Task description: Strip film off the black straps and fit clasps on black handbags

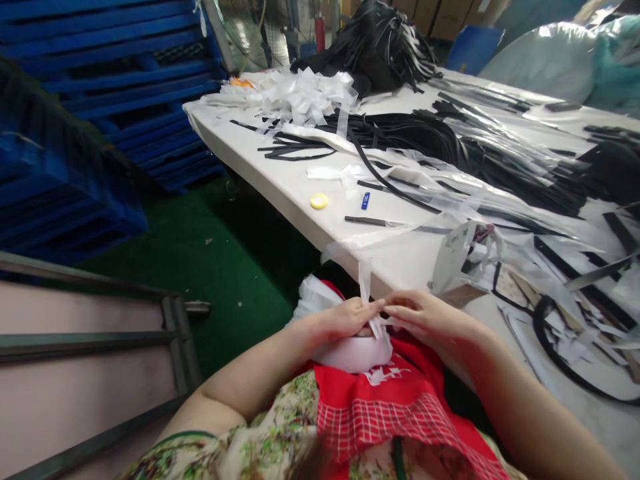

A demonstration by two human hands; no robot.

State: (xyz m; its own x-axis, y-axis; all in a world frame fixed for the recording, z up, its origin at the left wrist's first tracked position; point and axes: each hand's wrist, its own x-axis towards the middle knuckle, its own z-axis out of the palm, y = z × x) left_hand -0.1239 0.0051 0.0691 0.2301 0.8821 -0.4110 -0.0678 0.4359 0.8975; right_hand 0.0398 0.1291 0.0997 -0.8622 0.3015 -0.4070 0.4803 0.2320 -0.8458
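My left hand (349,317) lies over a white roll (356,353), apparently wound tape or ribbon, resting against the red apron (380,393). Its fingers close on a thin white translucent strip (365,279), one end of which stands up above the hand. From the other side, my right hand (415,315) meets it, with bent fingertips pinched on the strip beside the left fingertips. Where the strip passes between the fingers is partly hidden. Both hands are just off the near edge of the white table (295,193).
On the table lie black strips (415,137), a pile of white strips (305,93), a yellow disc (319,201), a small blue item (365,201) and a grey box-like container (457,257). Blue pallets (125,87) stand left, near a metal-framed cart (90,340).
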